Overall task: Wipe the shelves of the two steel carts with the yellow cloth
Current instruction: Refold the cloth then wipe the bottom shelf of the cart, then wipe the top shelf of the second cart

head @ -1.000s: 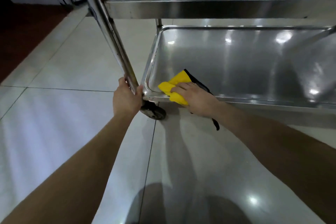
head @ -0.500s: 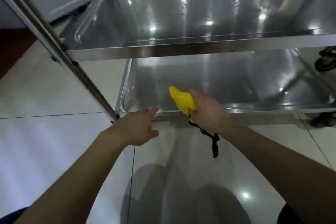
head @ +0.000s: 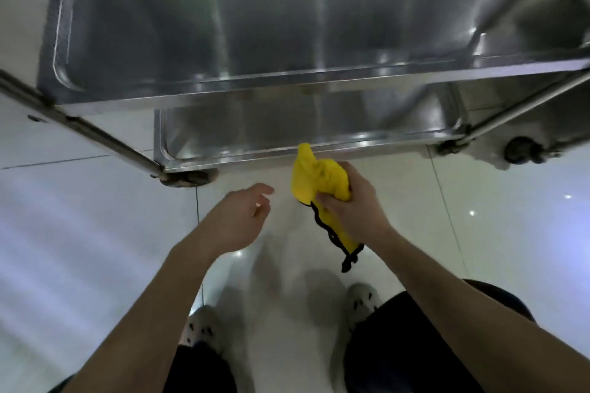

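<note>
The yellow cloth [head: 314, 177] is held bunched in the right hand [head: 354, 210], whose fingers are curled tightly round its middle. A black-edged tail is left hanging toward 5 o'clock and a loose tip is pointed toward 12 o'clock, so the long axis of the cloth is laid from 12 to 5 o'clock. The tip is seen against the front rim of the lower shelf [head: 255, 134] of the steel cart [head: 105, 139]; whether contact is made cannot be told. The upper shelf [head: 271, 25] is found further on at 12 o'clock, overhanging the lower one in the view. The left hand [head: 234, 220] is held at 9 o'clock from the cloth, near but apart, with fingers loosely spread and nothing grasped. The cloth-bearing hand is judged the nearer to both shelves, so a further wipe would be reached by a move toward 12 o'clock.
</note>
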The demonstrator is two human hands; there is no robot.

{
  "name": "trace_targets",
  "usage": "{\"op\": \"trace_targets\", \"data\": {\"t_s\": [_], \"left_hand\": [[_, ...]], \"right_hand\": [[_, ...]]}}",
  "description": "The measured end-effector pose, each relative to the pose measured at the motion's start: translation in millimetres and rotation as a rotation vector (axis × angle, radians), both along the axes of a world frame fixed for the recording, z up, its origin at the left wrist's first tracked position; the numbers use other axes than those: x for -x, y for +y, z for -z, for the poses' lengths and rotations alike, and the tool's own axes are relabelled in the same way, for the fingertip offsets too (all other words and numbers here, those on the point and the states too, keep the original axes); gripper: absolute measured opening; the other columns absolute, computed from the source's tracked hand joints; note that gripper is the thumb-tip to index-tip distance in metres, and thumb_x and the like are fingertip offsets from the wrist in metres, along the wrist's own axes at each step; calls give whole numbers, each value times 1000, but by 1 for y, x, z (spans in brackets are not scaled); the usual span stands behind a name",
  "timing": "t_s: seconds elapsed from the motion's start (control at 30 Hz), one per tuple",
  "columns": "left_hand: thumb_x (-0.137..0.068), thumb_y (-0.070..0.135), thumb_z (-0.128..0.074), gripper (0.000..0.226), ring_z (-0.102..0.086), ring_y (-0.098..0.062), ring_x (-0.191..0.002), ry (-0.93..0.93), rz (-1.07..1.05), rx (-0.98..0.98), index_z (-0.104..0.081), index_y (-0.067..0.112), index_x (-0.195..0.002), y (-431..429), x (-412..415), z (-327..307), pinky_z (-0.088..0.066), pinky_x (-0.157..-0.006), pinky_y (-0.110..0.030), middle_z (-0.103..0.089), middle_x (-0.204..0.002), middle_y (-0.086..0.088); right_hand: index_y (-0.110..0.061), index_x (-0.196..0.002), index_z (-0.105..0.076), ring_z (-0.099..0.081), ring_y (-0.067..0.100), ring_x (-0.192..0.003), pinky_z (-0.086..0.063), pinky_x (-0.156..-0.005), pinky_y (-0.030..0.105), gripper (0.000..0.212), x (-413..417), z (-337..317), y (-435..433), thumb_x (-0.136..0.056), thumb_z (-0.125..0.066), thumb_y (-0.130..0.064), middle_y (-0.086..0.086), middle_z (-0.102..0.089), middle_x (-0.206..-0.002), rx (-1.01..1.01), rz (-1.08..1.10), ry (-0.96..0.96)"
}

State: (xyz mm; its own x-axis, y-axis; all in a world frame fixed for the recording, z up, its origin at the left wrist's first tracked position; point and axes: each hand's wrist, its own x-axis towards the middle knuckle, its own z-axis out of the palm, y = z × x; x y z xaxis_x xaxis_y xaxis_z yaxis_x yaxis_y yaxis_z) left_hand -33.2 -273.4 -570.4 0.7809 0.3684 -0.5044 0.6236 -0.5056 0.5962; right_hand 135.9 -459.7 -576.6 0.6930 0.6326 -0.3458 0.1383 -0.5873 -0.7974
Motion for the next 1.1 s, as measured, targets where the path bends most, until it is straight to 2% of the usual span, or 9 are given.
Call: {"op": "trace_targets", "data": {"t_s": [0.17,0.27,0.43,0.57,0.73,0.8,0.9,1.03,1.1], "left_hand": [[-109,25,-61,49,-67,-15,-107,25,-41,100,-49,27,-156,-52,-6,-101,-53,-101,-33,-68,-136,3],[-105,18,-67,66,-62,-16,-125,-60,-117,109,-38,27,-164,-70,-20,-184,-52,-107,-37,-61,-147,2],[-94,7,-80,103,-45,-19,-152,-108,-101,177,-19,36,-171,-76,-43,-335,-43,-123,-45,-46,-167,3],[-88,6,-87,53,-68,-22,-124,-155,-168,284,-69,23,-135,-77,-66,-433,-54,-109,-52,-74,-127,-2],[-89,21,-89,23,-67,-13,-82,-276,-280,254,-74,18,-106,-108,-82,-515,-56,-76,-34,-73,-91,0],[-91,22,-87,17,-68,-9,-76,-318,-278,196,-74,23,-101,-126,-88,-538,-56,-67,-27,-73,-83,8],[-94,22,-85,16,-72,-6,-79,-360,-258,138,-75,25,-107,-154,-94,-565,-55,-68,-21,-77,-88,12],[-94,26,-83,16,-75,-8,-92,-403,-221,126,-74,28,-107,-198,-88,-597,-57,-75,-15,-79,-99,10],[-93,30,-82,21,-77,-13,-96,-404,-224,166,-74,24,-111,-224,-82,-609,-61,-78,-22,-80,-104,5]], "right_hand": [[-49,-125,-59,-67,-1,-105,-51,-82,28,53,5,-103,-46,-83,-83,-27,-23,-71,-113,37,28,153],[-47,-128,-60,-67,-8,-103,-51,-82,22,55,2,-187,-65,-86,-84,-22,-23,-72,-115,21,-55,222],[-46,-132,-59,-69,4,-106,-56,-84,21,58,-23,-336,-85,-87,-83,-19,-17,-72,-117,-29,-243,282],[-40,-134,-49,-69,-1,-97,-56,-75,18,66,-60,-419,-95,-88,-85,-9,-6,-69,-118,-39,-355,246],[-42,-131,-56,-69,7,-105,-63,-86,40,59,-95,-467,-125,-79,-83,-39,-18,-68,-118,-64,-289,179],[-46,-137,-55,-65,2,-117,-61,-94,37,68,-95,-473,-139,-75,-85,-52,-22,-65,-128,-104,-286,148],[-48,-135,-55,-62,-8,-117,-53,-97,24,72,-86,-474,-153,-74,-91,-60,-27,-65,-124,-108,-287,31],[-30,-128,-65,-65,4,-111,-55,-100,35,44,-82,-476,-181,-89,-84,-42,-17,-69,-120,-93,-300,-83],[-25,-130,-65,-62,9,-115,-53,-100,34,47,-83,-485,-206,-90,-84,-41,-9,-64,-128,-85,-304,-87]]}}
